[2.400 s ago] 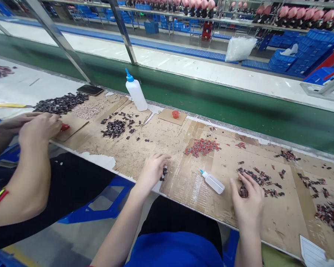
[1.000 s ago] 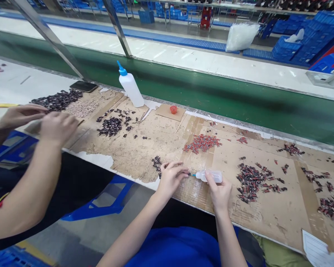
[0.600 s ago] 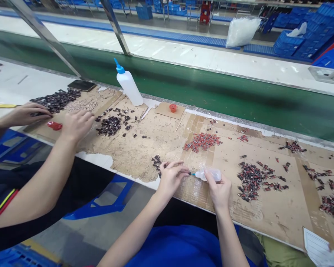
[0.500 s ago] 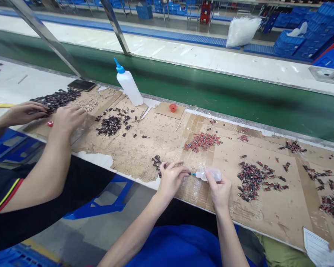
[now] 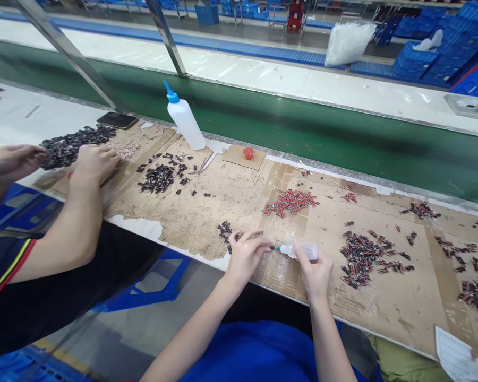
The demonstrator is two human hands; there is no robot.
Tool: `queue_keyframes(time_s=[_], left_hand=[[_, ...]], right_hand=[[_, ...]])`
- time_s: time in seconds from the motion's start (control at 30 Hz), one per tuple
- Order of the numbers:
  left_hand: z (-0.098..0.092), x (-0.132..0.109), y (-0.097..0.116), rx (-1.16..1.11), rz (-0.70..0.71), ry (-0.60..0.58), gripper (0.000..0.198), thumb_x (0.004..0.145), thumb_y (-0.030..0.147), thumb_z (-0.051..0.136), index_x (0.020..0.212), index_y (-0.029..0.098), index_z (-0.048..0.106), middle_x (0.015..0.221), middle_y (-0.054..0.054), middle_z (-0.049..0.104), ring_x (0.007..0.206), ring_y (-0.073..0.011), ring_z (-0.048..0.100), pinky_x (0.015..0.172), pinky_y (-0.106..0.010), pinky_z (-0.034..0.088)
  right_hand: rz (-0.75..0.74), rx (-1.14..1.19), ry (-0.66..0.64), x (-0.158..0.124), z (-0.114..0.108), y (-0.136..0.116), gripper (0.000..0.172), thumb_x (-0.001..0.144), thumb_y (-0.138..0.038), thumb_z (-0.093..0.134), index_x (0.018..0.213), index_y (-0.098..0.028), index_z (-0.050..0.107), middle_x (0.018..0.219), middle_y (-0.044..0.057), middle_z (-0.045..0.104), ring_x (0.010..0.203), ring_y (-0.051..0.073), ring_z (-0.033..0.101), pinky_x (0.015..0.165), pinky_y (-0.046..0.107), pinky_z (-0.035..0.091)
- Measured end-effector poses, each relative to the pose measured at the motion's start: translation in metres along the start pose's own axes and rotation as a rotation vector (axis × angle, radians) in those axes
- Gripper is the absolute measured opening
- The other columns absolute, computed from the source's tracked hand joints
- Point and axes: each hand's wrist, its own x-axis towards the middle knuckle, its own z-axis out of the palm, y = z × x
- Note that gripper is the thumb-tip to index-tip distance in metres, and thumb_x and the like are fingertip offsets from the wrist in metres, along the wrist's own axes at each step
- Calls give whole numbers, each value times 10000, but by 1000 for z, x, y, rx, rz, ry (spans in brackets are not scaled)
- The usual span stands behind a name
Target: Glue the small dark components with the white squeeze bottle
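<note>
My right hand grips a small clear squeeze bottle, tipped sideways with its thin tip pointing left. At that tip, my left hand pinches a small dark part between thumb and forefinger; its details are too small to make out. Beside the left fingers lies a little heap of black parts, partly hidden by the hand. Beyond both hands is a pile of red and dark parts. To the right of my right hand spreads a larger pile of black-and-red parts.
Cardboard covers the bench. A tall white bottle with a blue nozzle stands at the back, near a red cap. On the left, a co-worker's hands work by a dark pile. A green belt runs behind.
The co-worker's left hand has moved left, away from the dark pile. My two hands, the bottle and the small part hold almost the same position.
</note>
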Motion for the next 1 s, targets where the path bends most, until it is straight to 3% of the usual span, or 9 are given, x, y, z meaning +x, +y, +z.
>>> queue_keyframes(time_s=[0.2, 0.4, 0.5, 0.6, 0.7, 0.77, 0.87, 0.93, 1.0], left_hand=[[2, 1, -2, -5, -5, -3, 188, 759, 97, 725, 749, 285, 730, 848, 3, 782, 1075, -264, 650, 1022, -521, 240], [5, 3, -5, 6, 10, 19, 160, 758, 124, 721, 714, 278, 719, 817, 2, 775, 1046, -267, 637, 993, -515, 256], [6, 3, -9, 3, 55, 14, 150, 771, 144, 714, 765, 293, 728, 813, 4, 770, 1021, -263, 615, 963, -500, 271], [6, 3, -12, 7, 101, -14, 148, 788, 157, 704, 782, 301, 739, 818, -5, 761, 987, -260, 591, 933, -485, 289], [5, 3, -13, 6, 102, -62, 129, 804, 172, 693, 795, 292, 741, 847, -13, 752, 966, -255, 579, 901, -464, 317], [4, 2, -13, 1, 100, -87, 124, 817, 176, 681, 815, 286, 738, 861, -13, 745, 981, -256, 571, 889, -449, 333], [1, 1, -13, -12, 128, -67, 124, 842, 182, 655, 839, 282, 729, 891, -13, 741, 1035, -259, 561, 898, -438, 350], [-1, 0, -13, -26, 161, -28, 128, 858, 180, 633, 864, 274, 721, 911, -17, 745, 1075, -260, 560, 910, -431, 364], [-4, -1, -15, -38, 186, 20, 136, 875, 178, 608, 882, 262, 715, 908, -21, 750, 1078, -255, 576, 908, -423, 387]], right_hand=[[-8, 0, 15, 0, 2, -2, 303, 658, -440, 718, 620, -141, 679, 608, 48, 685, 557, 174, 603, 546, 281, 496], [-5, 17, 132, 2, -4, 2, 333, 658, -469, 707, 625, -143, 644, 593, 40, 658, 550, 171, 585, 539, 283, 475], [-40, -40, 210, 7, -18, 4, 425, 665, -544, 689, 777, -137, 649, 663, 44, 657, 570, 170, 579, 550, 286, 462], [-57, -359, 270, 10, -35, -3, 585, 660, -611, 676, 1016, -149, 634, 772, 71, 666, 648, 209, 596, 632, 334, 472], [-133, -795, 321, 14, -43, -18, 572, 760, -640, 567, 1045, -153, 667, 954, 171, 656, 875, 315, 586, 790, 448, 445], [-280, -919, 338, 21, -37, -29, 546, 826, -618, 501, 1022, -147, 697, 1113, 219, 610, 1030, 360, 519, 873, 487, 402], [-441, -895, 174, 36, -8, -38, 424, 860, -536, 529, 927, -167, 727, 1012, 172, 656, 977, 317, 521, 880, 441, 398], [-442, -877, -41, 48, 16, -39, 300, 866, -447, 574, 875, -191, 729, 882, 114, 692, 889, 274, 553, 854, 400, 404], [-409, -935, -146, 58, 38, -36, 199, 838, -371, 634, 851, -195, 728, 863, 98, 706, 895, 269, 563, 836, 376, 402]])
